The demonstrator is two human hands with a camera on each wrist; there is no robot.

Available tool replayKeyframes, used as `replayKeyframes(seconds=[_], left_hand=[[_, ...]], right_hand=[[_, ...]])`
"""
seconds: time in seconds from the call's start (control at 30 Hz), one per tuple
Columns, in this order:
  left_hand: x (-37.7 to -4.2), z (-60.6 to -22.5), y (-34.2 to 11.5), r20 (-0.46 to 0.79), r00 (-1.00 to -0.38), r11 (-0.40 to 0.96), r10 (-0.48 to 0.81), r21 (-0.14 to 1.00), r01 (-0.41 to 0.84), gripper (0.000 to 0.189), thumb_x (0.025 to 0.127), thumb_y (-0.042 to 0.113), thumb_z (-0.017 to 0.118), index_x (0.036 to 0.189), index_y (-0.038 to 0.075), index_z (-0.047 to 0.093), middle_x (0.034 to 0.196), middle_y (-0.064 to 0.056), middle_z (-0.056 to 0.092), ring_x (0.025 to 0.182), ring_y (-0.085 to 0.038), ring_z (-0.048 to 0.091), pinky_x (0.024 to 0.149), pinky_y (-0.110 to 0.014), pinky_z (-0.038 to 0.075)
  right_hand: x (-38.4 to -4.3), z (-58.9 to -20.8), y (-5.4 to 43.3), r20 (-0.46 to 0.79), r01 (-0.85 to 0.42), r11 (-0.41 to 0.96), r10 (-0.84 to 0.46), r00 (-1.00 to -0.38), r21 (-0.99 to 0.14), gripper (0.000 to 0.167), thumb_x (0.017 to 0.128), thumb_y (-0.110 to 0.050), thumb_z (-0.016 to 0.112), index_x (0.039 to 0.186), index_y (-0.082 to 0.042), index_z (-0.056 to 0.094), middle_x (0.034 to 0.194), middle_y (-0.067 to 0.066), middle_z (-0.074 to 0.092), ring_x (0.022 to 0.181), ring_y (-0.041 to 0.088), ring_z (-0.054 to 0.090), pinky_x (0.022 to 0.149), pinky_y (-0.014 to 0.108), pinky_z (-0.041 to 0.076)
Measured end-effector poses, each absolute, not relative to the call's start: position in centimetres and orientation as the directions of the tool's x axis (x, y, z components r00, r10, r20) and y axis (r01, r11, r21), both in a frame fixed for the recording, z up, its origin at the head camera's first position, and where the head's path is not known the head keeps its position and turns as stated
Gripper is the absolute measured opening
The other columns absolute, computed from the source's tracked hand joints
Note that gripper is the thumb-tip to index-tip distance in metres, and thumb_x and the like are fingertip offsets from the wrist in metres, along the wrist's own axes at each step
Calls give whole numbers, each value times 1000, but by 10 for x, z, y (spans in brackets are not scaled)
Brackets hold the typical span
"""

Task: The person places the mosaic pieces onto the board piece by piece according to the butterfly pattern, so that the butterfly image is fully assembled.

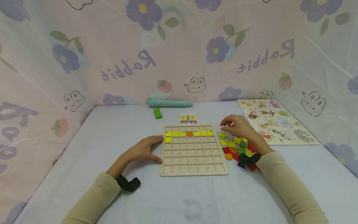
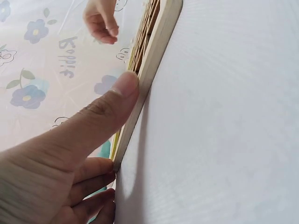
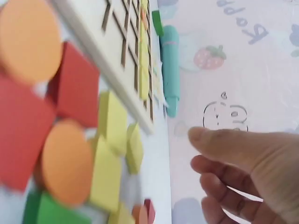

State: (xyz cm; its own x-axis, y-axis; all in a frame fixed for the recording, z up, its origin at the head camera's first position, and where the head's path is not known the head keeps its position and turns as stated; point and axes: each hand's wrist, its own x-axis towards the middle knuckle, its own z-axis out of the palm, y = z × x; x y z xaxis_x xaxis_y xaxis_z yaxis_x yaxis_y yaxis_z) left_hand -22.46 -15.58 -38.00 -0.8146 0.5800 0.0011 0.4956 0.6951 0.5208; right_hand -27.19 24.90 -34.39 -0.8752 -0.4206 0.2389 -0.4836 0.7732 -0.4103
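Observation:
My left hand (image 1: 142,149) touches the left side of a wooden grid board (image 1: 194,173), thumb and index finger spread along its edge. In the left wrist view the thumb (image 2: 105,109) lies against the rim. Yellow pieces (image 1: 175,134) and an orange disc (image 1: 189,133) sit in the board's upper rows, with a yellow square (image 1: 168,139) below at the left. My right hand (image 1: 236,126) hovers past the board's top right corner, fingers loosely bent. Between thumb and fingertips in the right wrist view, nothing shows. Loose coloured pieces (image 1: 231,144) lie below that hand.
A small butterfly pattern card (image 1: 188,118) lies behind the board. Farther back are a green block (image 1: 158,113) and a teal marker-shaped thing (image 1: 170,103). An animal puzzle board (image 1: 303,141) lies at the right, close to the right forearm. A printed curtain (image 1: 179,40) stands behind the table.

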Motion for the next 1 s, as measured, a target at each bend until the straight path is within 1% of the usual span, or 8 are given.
replayKeyframes(seconds=[0.1, 0.27, 0.33, 0.5, 0.67, 0.73, 0.87, 1.0], left_hand=[[-225, -381, -156, -6, -818, 703, 575, 516, 490, 97, 64, 45, 82, 141, 5, 39, 146, -12, 38, 136, -31, 31, 110, -48, 27], [-226, -381, -156, -11, -821, 704, 571, 521, 482, 97, 65, 45, 82, 142, 6, 39, 146, -11, 37, 136, -31, 31, 110, -48, 27], [-226, -382, -156, -9, -820, 702, 572, 523, 483, 97, 64, 45, 82, 141, 6, 39, 146, -11, 37, 136, -31, 31, 110, -49, 27], [-227, -383, -156, -8, -816, 700, 578, 519, 490, 97, 65, 46, 82, 142, 6, 39, 147, -10, 37, 136, -30, 31, 110, -48, 27], [-227, -382, -156, -6, -818, 697, 575, 526, 487, 97, 64, 45, 82, 141, 6, 39, 147, -11, 37, 136, -31, 30, 110, -49, 27], [-227, -382, -156, -9, -819, 699, 573, 527, 483, 97, 64, 45, 82, 142, 6, 39, 147, -11, 37, 136, -31, 30, 110, -49, 27], [-227, -382, -156, -18, -820, 702, 571, 528, 477, 96, 65, 45, 82, 142, 6, 39, 147, -10, 36, 136, -30, 29, 110, -48, 26], [-226, -381, -156, -18, -822, 701, 569, 533, 474, 96, 65, 44, 83, 142, 6, 39, 147, -10, 36, 136, -31, 29, 110, -48, 26]], right_hand=[[-270, -347, 263, 192, -444, 800, -401, -896, -403, 19, 82, -10, 71, 100, -3, 70, 93, 10, 66, 78, 22, 54, 62, 31, 49], [-275, -358, 286, 182, -400, 831, -356, -916, -387, 22, 84, -11, 68, 103, 0, 68, 99, 17, 65, 87, 31, 56, 77, 46, 50], [-278, -362, 293, 165, -373, 839, -334, -928, -397, 24, 86, -13, 67, 105, 1, 67, 100, 18, 64, 88, 31, 56, 79, 48, 49], [-282, -368, 308, 144, -308, 859, -272, -951, -409, 28, 89, -11, 62, 113, 3, 62, 102, 21, 59, 91, 33, 53, 79, 48, 49], [-285, -371, 321, 151, -283, 880, -243, -958, -381, 30, 89, -1, 56, 118, 4, 59, 104, 23, 51, 94, 38, 49, 83, 54, 45], [-287, -374, 326, 133, -279, 881, -246, -960, -382, 29, 89, -1, 56, 118, 4, 59, 104, 23, 51, 93, 37, 50, 85, 54, 44], [-290, -377, 329, 121, -283, 876, -256, -959, -390, 26, 90, -8, 61, 113, 3, 62, 101, 20, 55, 90, 33, 52, 85, 51, 46], [-290, -370, 316, 167, -316, 855, -271, -948, -412, 28, 89, -11, 63, 113, 5, 62, 100, 19, 60, 88, 30, 54, 81, 47, 49]])
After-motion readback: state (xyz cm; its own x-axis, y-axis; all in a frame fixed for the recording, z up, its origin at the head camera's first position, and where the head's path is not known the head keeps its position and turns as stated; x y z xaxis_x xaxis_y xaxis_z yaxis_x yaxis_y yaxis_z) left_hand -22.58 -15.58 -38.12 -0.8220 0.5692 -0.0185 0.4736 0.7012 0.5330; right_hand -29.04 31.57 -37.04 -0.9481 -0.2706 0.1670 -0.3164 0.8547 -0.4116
